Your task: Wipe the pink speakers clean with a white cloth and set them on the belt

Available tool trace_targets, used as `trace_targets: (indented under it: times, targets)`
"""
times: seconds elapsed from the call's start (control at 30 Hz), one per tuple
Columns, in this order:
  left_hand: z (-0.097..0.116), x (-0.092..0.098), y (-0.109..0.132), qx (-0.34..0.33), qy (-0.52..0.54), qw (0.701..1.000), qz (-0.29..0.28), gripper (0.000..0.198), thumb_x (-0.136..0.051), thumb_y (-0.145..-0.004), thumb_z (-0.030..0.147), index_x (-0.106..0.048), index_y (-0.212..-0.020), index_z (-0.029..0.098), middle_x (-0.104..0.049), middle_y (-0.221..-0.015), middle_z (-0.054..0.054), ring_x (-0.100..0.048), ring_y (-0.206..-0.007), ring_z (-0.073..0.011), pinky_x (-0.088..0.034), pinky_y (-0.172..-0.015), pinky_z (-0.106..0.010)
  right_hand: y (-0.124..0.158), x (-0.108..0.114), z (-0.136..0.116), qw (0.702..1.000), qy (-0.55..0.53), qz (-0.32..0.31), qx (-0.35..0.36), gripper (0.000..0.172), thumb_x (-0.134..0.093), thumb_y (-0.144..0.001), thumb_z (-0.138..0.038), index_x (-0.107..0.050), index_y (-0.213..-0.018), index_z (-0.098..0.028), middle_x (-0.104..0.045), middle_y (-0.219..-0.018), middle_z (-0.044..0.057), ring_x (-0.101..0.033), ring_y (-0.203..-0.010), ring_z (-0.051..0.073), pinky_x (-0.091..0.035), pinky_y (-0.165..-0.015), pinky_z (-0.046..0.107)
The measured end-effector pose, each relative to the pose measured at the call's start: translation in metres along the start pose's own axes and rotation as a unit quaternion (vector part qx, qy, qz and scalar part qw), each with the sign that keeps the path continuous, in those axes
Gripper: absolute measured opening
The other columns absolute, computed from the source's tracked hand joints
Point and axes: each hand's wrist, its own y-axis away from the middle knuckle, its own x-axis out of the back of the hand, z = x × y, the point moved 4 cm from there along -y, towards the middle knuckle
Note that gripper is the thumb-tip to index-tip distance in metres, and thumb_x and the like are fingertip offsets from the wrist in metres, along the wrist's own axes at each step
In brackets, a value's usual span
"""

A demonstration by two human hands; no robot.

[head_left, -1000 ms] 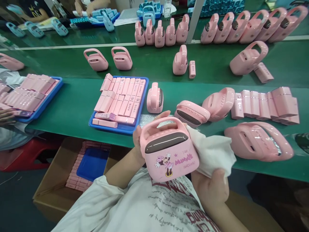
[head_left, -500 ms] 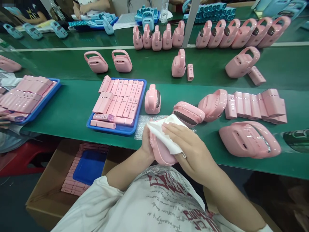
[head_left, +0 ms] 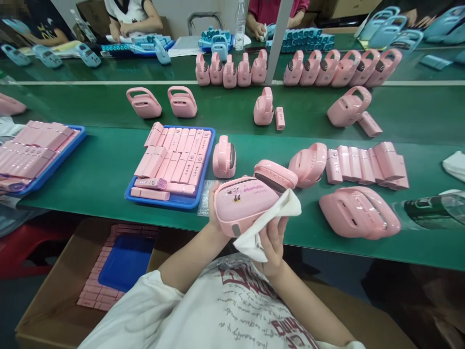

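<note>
- Printed pink case [head_left: 243,203]: held in front of the person, tilted back, cartoon face turned up; over the desk's near edge.
- Left hand [head_left: 214,213]: closed around the case's left end.
- Right hand [head_left: 273,242]: fingers bent upward behind a white cloth [head_left: 283,207], pinching it along the case's lower right edge.
- Change, case: the print shows again; half a second ago cloth and right hand covered much of it. A second ago the case stood handle up, facing the person.
- Change, right hand: down from the top of the case to its lower right side.
- Change, view: a second white cloth [head_left: 456,166] at far right and a co-worker's red sleeves [head_left: 301,7] beyond the desk are now seen.
- Desk [head_left: 109,160]: green; front edge runs just below the case.
- Left limit: blue tray [head_left: 181,200] of pink microphones, with a bubble-textured sheet [head_left: 206,198] at its corner.
- Far limit: dark-windowed case [head_left: 276,174], directly behind the held one; contact cannot be told.
- Right limit: large lying case [head_left: 358,212], well apart from the right hand, a strip of green between.
- Room: green surface between blue tray and left-hand tray [head_left: 60,157]; open air below the desk edge, towards the person's shirt [head_left: 232,310].
</note>
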Motion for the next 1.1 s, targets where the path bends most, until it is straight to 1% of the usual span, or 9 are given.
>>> trace_targets:
  times: [0.13,0.27,0.37,0.53,0.73,0.8,0.87,0.97,1.1]
  targets:
    - [-0.008,0.004,-0.002,0.001,0.05,0.998,0.034,0.071,-0.039,-0.082,0.057,-0.049,-0.133,0.009,-0.064,-0.124,-0.015,-0.049,-0.128,-0.0326,-0.032,-0.109,-0.046,-0.009,0.006,0.004,0.964,-0.141,0.048,-0.221,0.051,-0.033,-0.098,-0.026,-0.031,-0.149,-0.024,-0.027,-0.156,0.002,-0.021,-0.145,0.024,-0.026,-0.117,0.049]
    - [-0.012,0.012,-0.004,-0.007,0.034,0.999,0.038,0.07,-0.037,-0.082,0.063,-0.06,-0.12,0.009,-0.072,-0.106,-0.014,-0.058,-0.116,-0.0332,-0.037,-0.104,-0.048,-0.013,0.005,0.023,0.76,-0.324,0.147,-0.544,0.052,-0.038,-0.097,-0.043,-0.041,-0.143,-0.02,-0.054,-0.138,0.011,-0.052,-0.127,0.024,-0.048,-0.102,0.042]
    - [-0.01,0.015,-0.006,-0.039,-0.019,0.998,0.05,0.061,-0.042,-0.081,0.06,-0.067,-0.108,0.011,-0.074,-0.099,-0.013,-0.064,-0.106,-0.0316,-0.043,-0.099,-0.045,-0.017,0.001,0.034,0.679,-0.378,0.178,-0.604,0.059,-0.048,-0.091,-0.051,-0.047,-0.138,-0.015,-0.064,-0.123,0.012,-0.059,-0.117,0.023,-0.051,-0.097,0.039]
    - [0.005,0.016,0.002,-0.128,-0.179,0.975,0.036,0.039,-0.052,-0.082,0.04,-0.072,-0.1,0.013,-0.073,-0.105,-0.012,-0.066,-0.103,-0.0293,-0.049,-0.092,-0.04,-0.013,-0.006,0.053,0.66,-0.349,0.201,-0.635,0.053,-0.059,-0.081,-0.055,-0.063,-0.115,-0.014,-0.07,-0.108,0.01,-0.064,-0.107,0.024,-0.054,-0.087,0.036]
    - [0.049,-0.002,0.041,-0.218,-0.395,0.892,-0.011,0.021,-0.073,-0.07,0.037,-0.073,-0.065,0.016,-0.074,-0.089,-0.01,-0.067,-0.097,-0.0296,-0.052,-0.087,-0.04,-0.003,0.006,0.082,0.69,-0.362,0.181,-0.6,0.037,-0.066,-0.075,-0.053,-0.067,-0.08,-0.016,-0.07,-0.078,0.006,-0.066,-0.074,0.02,-0.054,-0.064,0.029]
    - [0.075,-0.026,0.052,-0.292,-0.426,0.855,-0.043,0.022,-0.074,-0.069,0.038,-0.071,-0.058,0.018,-0.071,-0.079,-0.008,-0.065,-0.1,-0.0295,-0.053,-0.087,-0.04,0.006,0.017,0.093,0.731,-0.316,0.127,-0.591,0.039,-0.062,-0.078,-0.053,-0.059,-0.064,-0.017,-0.06,-0.057,0.001,-0.056,-0.052,0.016,-0.046,-0.048,0.027]
    - [0.106,-0.057,0.055,-0.39,-0.433,0.809,-0.079,0.03,-0.072,-0.07,0.04,-0.065,-0.05,0.019,-0.068,-0.078,-0.006,-0.062,-0.107,-0.0287,-0.052,-0.092,-0.042,0.011,0.025,0.101,0.806,-0.25,0.045,-0.535,0.042,-0.056,-0.084,-0.05,-0.051,-0.056,-0.018,-0.048,-0.047,-0.002,-0.044,-0.042,0.013,-0.037,-0.04,0.025]
    - [0.154,-0.101,0.033,-0.513,-0.457,0.723,-0.076,0.033,-0.065,-0.075,0.041,-0.059,-0.052,0.018,-0.067,-0.086,-0.004,-0.062,-0.102,-0.0226,-0.051,-0.093,-0.039,0.009,0.026,0.101,0.921,-0.173,-0.085,-0.339,0.036,-0.043,-0.09,-0.038,-0.051,-0.059,-0.021,-0.048,-0.049,-0.001,-0.045,-0.041,0.015,-0.035,-0.038,0.028]
    - [0.208,-0.136,-0.052,-0.551,-0.57,0.609,0.013,0.03,-0.055,-0.082,0.04,-0.063,-0.068,0.014,-0.067,-0.085,-0.004,-0.063,-0.083,-0.0157,-0.05,-0.08,-0.03,0.005,0.012,0.095,0.954,-0.168,-0.18,-0.171,0.02,-0.046,-0.084,-0.033,-0.055,-0.067,-0.028,-0.053,-0.051,-0.002,-0.051,-0.041,0.018,-0.039,-0.035,0.031]
